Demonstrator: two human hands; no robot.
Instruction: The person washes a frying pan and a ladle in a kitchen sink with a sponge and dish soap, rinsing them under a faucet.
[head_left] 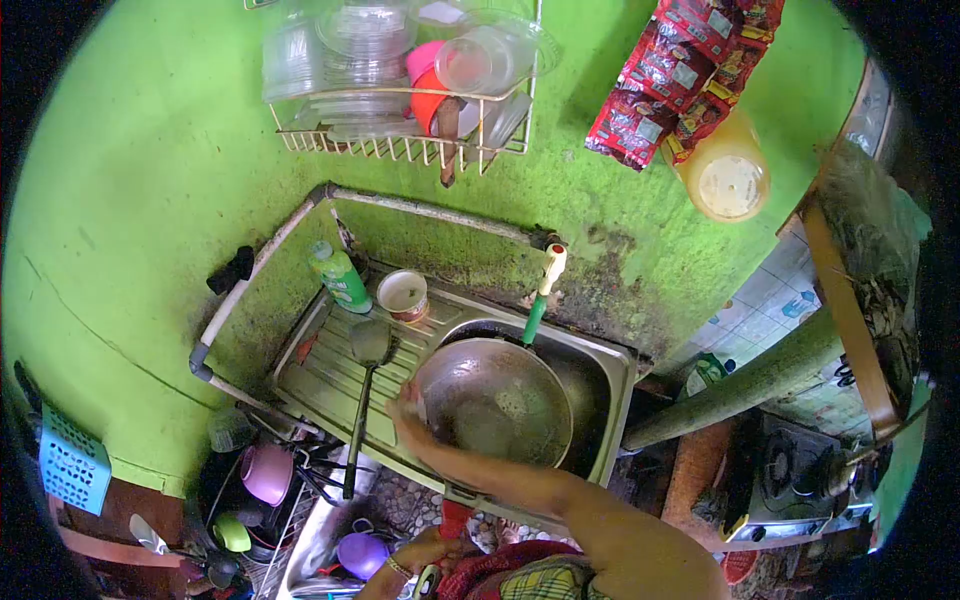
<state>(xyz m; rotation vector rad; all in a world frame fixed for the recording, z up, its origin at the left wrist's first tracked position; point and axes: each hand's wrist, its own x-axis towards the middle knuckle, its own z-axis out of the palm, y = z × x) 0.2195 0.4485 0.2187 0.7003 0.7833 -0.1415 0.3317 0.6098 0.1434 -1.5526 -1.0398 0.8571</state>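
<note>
A large metal wok (495, 400) sits tilted in the steel sink (610, 365) under a white and green tap (545, 290). My right hand (405, 405) reaches out and grips the wok's left rim. Low at the bottom edge, my left hand (425, 550), with a bracelet on its wrist, rests beside a purple cup (360, 553). Its fingers look curled around a small greenish thing, but what it is stays unclear. A long-handled ladle (368, 350) lies on the ribbed draining board, just left of my right hand.
A green bottle (340, 278) and a small cup (403, 295) stand at the back of the draining board. A wire rack (400, 145) of plastic containers hangs on the green wall. Red sachets (690, 70) and a yellow bottle (730, 175) hang right. Gas stove (790, 470) lower right.
</note>
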